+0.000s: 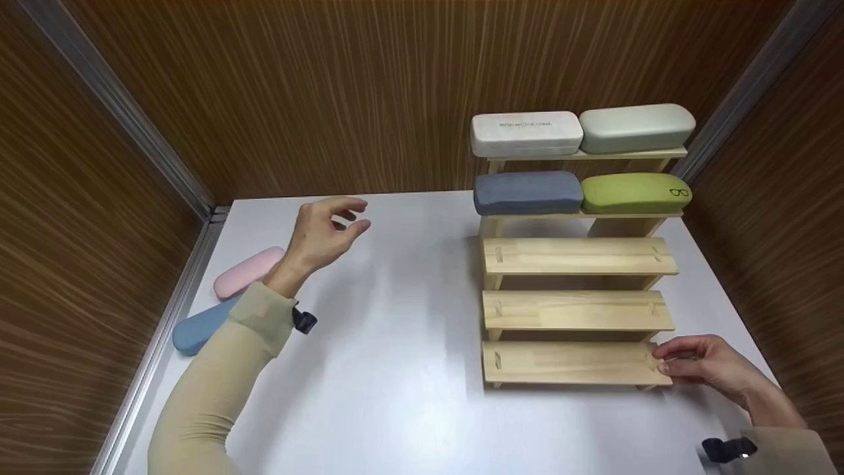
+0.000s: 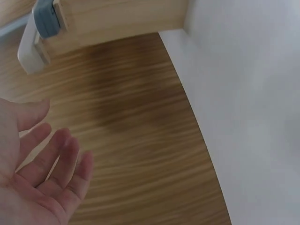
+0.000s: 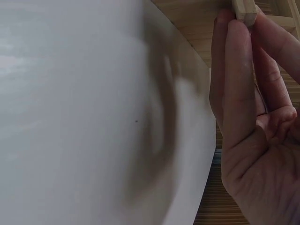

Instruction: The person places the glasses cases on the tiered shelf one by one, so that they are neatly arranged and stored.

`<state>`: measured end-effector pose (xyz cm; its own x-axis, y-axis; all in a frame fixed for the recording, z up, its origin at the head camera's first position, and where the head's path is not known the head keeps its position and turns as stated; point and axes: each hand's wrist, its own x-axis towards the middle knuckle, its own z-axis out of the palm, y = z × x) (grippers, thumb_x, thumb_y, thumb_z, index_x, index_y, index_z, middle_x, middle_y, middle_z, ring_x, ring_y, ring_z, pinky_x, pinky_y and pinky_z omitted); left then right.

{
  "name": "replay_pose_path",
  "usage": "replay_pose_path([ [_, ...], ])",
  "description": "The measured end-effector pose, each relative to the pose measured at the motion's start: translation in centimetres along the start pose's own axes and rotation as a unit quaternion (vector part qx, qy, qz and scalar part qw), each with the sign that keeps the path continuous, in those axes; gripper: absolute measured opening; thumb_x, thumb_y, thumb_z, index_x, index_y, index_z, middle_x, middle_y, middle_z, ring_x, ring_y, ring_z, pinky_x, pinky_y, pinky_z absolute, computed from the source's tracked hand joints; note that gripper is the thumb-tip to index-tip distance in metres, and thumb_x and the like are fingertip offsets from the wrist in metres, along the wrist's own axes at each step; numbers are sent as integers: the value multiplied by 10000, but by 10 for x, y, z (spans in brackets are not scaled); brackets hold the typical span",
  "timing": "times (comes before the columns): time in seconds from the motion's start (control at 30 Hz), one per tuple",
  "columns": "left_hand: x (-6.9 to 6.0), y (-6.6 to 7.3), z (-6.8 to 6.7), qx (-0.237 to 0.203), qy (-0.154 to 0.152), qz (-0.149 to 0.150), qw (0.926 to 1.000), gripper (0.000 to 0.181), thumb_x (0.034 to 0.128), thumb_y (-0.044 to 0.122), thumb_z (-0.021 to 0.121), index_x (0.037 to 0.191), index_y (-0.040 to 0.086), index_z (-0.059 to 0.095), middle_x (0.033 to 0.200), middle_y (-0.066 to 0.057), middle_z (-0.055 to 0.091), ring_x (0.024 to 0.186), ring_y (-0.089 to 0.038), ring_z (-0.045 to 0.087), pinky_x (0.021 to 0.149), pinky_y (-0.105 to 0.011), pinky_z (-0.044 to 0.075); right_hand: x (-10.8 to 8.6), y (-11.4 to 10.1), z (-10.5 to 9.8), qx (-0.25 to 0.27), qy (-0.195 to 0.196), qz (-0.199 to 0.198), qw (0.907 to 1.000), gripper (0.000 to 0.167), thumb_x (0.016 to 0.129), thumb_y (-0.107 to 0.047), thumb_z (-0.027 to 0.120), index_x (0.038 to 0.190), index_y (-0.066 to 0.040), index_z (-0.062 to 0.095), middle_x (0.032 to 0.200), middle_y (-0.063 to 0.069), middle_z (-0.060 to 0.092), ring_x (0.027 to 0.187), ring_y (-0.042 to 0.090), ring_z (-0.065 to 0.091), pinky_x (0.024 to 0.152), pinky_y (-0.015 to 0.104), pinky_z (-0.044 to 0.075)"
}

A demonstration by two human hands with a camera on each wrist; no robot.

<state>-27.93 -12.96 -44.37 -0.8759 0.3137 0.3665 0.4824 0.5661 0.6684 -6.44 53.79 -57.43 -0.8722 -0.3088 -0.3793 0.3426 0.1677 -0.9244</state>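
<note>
From where I stand, with the table as a clock face and the person at six, the wooden rack stands on the side between two and four o'clock, its five shelves climbing away like steps. The right hand is at about four o'clock, thumb and fingers pinching the right end of the bottom shelf; the right wrist view shows the fingertips on both sides of the board's edge. The left hand is up around eleven o'clock, well apart from the rack, its grip released: the fingers are loosely bent, with a gap between them and the thumb. At two o'clock, the top shelf carries a white case with small lettering and, at its three o'clock side, a pale green case. One step down, a slate-blue case sits at the left end, and just beside it, toward three o'clock, a lime green case bears a little drawing of spectacles. The three lower shelves show bare pale wood. Over at nine to ten o'clock, near the table's edge, lie a pink case and a blue case, the blue one on the seven o'clock side of the pink and partly hidden by the beige left sleeve. A dark strap shows at the left cuff. A wood-grain wall rises behind at twelve.
</note>
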Motion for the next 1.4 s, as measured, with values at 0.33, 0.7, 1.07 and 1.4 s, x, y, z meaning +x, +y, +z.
replay_pose_path([
  [0.33,-26,-35,-36,296,1,-580,9979,342,1033,160,810,1355,47,798,1321,-189,825,1158,-393,799,941,-562,686,1,0,-1,-127,25,53,9999,391,1051,74,659,1160,-234,874,1092,-180,851,928,-1,775,777,209,652],
  [0.7,-60,-65,-70,850,-368,-1169,9888,407,1051,182,779,1432,43,750,1382,-225,791,1233,-424,752,1006,-604,655,2,-2,-1,-120,25,105,9999,400,1046,71,673,1136,-260,879,1054,-171,857,927,-12,776,773,197,648],
  [1.07,-96,-85,-97,1113,-815,-1516,9788,508,1042,235,793,1496,27,702,1423,-267,758,1265,-470,702,1036,-626,592,3,0,-1,-186,-5,42,9998,403,1057,78,644,1151,-244,867,1088,-187,838,940,-10,771,786,206,651],
  [1.4,-138,-114,-128,1496,-1394,-1986,9585,627,1019,275,812,1563,22,633,1520,-325,673,1341,-539,625,1069,-723,547,2,0,-1,-174,10,28,9998,400,1048,84,653,1146,-237,871,1089,-189,844,924,-6,772,774,204,647],
])
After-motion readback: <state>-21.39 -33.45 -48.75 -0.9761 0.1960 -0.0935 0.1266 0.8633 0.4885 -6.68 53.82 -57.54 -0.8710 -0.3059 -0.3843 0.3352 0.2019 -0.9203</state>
